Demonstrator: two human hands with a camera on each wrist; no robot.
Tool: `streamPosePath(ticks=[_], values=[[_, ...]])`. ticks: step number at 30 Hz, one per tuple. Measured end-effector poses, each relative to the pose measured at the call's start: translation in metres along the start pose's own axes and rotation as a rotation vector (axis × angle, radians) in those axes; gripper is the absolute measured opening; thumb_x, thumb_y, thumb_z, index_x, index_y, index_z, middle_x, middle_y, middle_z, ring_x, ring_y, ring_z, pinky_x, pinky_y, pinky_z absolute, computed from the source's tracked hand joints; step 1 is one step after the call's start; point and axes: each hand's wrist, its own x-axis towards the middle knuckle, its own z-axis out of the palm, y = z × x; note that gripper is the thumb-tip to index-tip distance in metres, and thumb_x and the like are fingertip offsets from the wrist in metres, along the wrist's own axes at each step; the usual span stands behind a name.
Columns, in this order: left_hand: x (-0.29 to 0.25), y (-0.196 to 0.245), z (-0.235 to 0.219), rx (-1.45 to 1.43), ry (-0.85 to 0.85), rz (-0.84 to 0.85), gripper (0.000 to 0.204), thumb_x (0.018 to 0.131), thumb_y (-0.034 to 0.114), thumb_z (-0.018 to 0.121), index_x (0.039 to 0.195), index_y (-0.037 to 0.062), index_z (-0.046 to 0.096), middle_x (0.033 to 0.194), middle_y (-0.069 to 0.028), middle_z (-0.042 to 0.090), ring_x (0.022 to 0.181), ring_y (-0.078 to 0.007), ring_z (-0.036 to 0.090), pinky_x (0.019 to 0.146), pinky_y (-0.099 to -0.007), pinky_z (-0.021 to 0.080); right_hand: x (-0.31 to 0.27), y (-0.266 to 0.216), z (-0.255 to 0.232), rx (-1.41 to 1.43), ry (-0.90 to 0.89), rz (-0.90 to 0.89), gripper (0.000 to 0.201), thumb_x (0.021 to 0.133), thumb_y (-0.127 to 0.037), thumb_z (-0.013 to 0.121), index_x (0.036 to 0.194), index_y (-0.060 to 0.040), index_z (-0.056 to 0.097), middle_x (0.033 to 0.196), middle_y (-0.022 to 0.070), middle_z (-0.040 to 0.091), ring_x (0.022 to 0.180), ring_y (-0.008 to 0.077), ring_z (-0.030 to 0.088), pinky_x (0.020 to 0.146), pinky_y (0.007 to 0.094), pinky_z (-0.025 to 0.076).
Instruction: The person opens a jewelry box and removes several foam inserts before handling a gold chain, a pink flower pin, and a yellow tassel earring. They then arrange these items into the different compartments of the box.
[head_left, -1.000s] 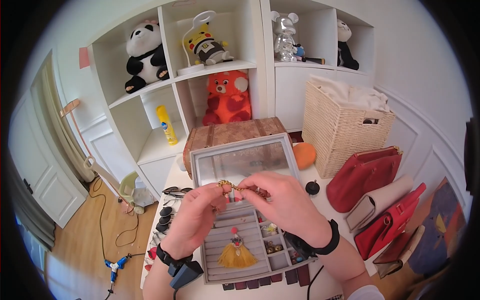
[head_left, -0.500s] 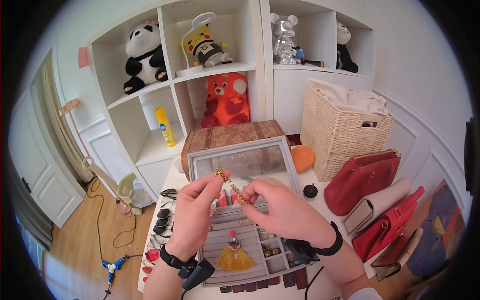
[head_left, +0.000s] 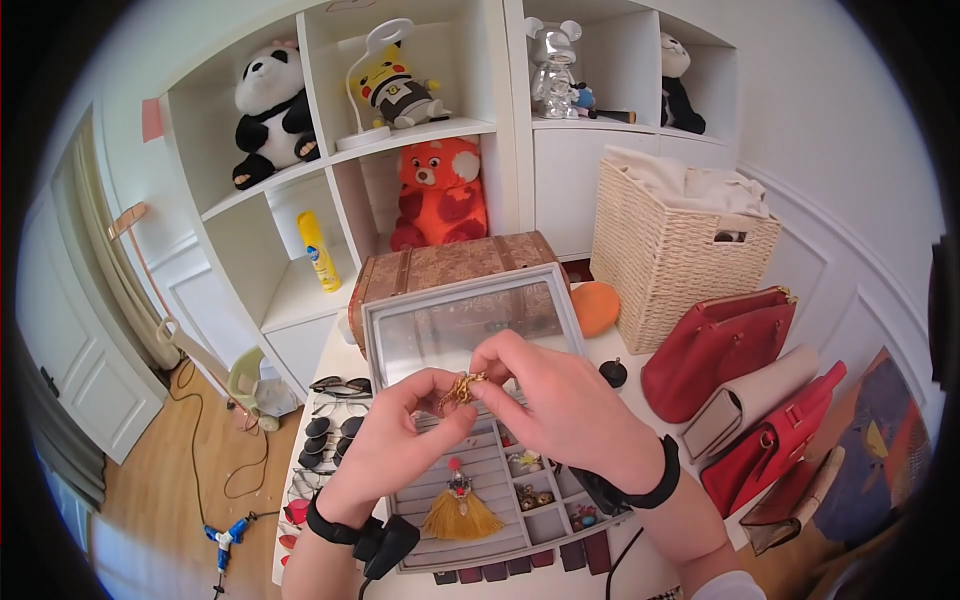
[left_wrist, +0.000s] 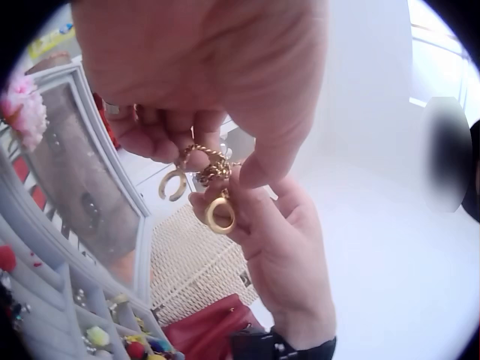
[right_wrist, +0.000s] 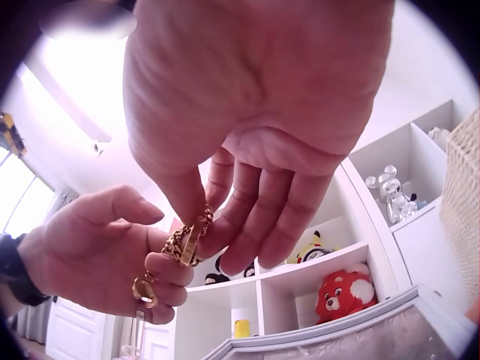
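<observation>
Both hands meet above an open grey jewellery box (head_left: 372,340) in the head view. My right hand (head_left: 565,405) pinches a gold chain (head_left: 463,388) between thumb and index finger. My left hand (head_left: 400,445) holds the same chain, bunched against its curled fingers. In the left wrist view a round gold ring (left_wrist: 220,229) hangs from the chain (left_wrist: 214,171), and a second ring with a gap (left_wrist: 181,184) dangles to its left. A yellow tassel ornament (head_left: 460,515) with a pink bead lies on the box's padded rolls. Small compartments beside it hold jewellery (head_left: 535,497).
Sunglasses (head_left: 340,385) line the table's left side. Behind the raised lid sits a brown trunk (head_left: 440,265). To the right are a wicker basket (head_left: 680,270), a dark red bag (head_left: 715,350) and several other bags. White shelves (head_left: 515,140) with plush toys stand at the back.
The hands have come closer together and lower. The chain, stretched between them half a second ago, is now gathered in a bunch at the fingertips. The head view has shifted slightly.
</observation>
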Motion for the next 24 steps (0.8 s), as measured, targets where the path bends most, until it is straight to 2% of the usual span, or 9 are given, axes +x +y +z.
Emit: streamPosePath(ticks=[1,5,7,10,14,17,20,22,24], values=[[0.0,0.001,-0.002,0.009,-0.042,-0.045,0.02,0.102,0.01,0.071,0.121,0.0016,0.07,0.101,0.0046,0.069,0.085,-0.0023,0.057,0.074,-0.0207,0.045,0.001,0.0,-0.001,0.122,-0.066,0.069,0.016,0.101,-0.015,0.069,0.111,-0.0057,0.06,0.094,0.0123,0.073,0.085,0.0354,0.073,0.073,0.044,0.057],[-0.001,0.007,-0.002,-0.052,-0.064,-0.098,0.015,0.102,0.01,0.07,0.114,0.0012,0.071,0.1,0.0041,0.069,0.088,-0.0044,0.059,0.079,-0.0224,0.047,0.002,0.004,-0.003,0.15,-0.106,0.032,0.017,0.101,-0.015,0.069,0.111,-0.0052,0.06,0.095,0.0126,0.076,0.085,0.0343,0.075,0.075,0.0426,0.057],[-0.002,0.011,-0.001,-0.198,-0.067,-0.16,0.012,0.101,0.01,0.068,0.109,0.001,0.072,0.099,0.0028,0.071,0.091,-0.0049,0.06,0.084,-0.0233,0.047,0.003,0.006,-0.005,0.272,-0.185,0.092,0.019,0.101,-0.015,0.069,0.115,-0.0048,0.062,0.096,0.0132,0.076,0.086,0.0332,0.075,0.076,0.0423,0.057],[-0.002,0.0,-0.009,-0.249,-0.126,-0.189,0.017,0.102,0.012,0.067,0.114,-0.0005,0.072,0.109,-0.0018,0.074,0.099,-0.0082,0.063,0.093,-0.0262,0.049,0.002,0.009,-0.005,0.301,-0.236,0.087,0.024,0.101,-0.015,0.069,0.121,-0.0035,0.063,0.096,0.0146,0.076,0.087,0.0321,0.075,0.078,0.042,0.058],[-0.001,-0.008,-0.011,-0.301,-0.116,-0.193,0.017,0.102,0.011,0.065,0.113,-0.0001,0.072,0.109,-0.0013,0.073,0.101,-0.0077,0.062,0.093,-0.0251,0.048,0.002,0.006,-0.007,0.312,-0.286,0.117,0.026,0.1,-0.013,0.069,0.123,-0.0007,0.063,0.098,0.0156,0.076,0.091,0.0307,0.076,0.082,0.041,0.059],[-0.001,-0.009,-0.011,-0.323,-0.116,-0.17,0.017,0.102,0.012,0.065,0.111,-0.0003,0.072,0.108,-0.0015,0.073,0.102,-0.0077,0.062,0.093,-0.0246,0.047,-0.001,0.009,-0.001,0.396,-0.246,0.119,0.026,0.101,-0.01,0.068,0.123,0.0017,0.063,0.101,0.0159,0.076,0.094,0.0278,0.076,0.085,0.0391,0.06],[0.0,-0.007,-0.01,-0.301,-0.088,-0.188,0.017,0.102,0.012,0.065,0.11,-0.0005,0.072,0.108,-0.0016,0.073,0.103,-0.0077,0.062,0.094,-0.025,0.047,0.001,0.008,-0.001,0.477,-0.291,0.243,0.027,0.101,-0.009,0.068,0.125,0.0025,0.062,0.105,0.0156,0.075,0.098,0.0243,0.076,0.088,0.0362,0.061],[0.0,-0.006,-0.012,-0.272,-0.129,-0.19,0.017,0.101,0.013,0.065,0.109,-0.0003,0.072,0.105,-0.0009,0.071,0.1,-0.0081,0.06,0.092,-0.0253,0.047,0.0,0.01,0.001,0.51,-0.326,0.3,0.033,0.101,-0.007,0.072,0.132,-0.0005,0.064,0.108,0.0066,0.073,0.101,0.0137,0.071,0.092,0.0295,0.059],[0.0,-0.005,-0.011,-0.304,-0.11,-0.226,0.016,0.098,0.01,0.064,0.107,-0.0007,0.072,0.102,-0.001,0.071,0.096,-0.0082,0.06,0.09,-0.0256,0.047,-0.001,0.015,0.006,0.598,-0.33,0.34,0.032,0.1,-0.007,0.073,0.13,-0.0003,0.065,0.108,0.0057,0.073,0.101,0.0122,0.071,0.09,0.028,0.059]])
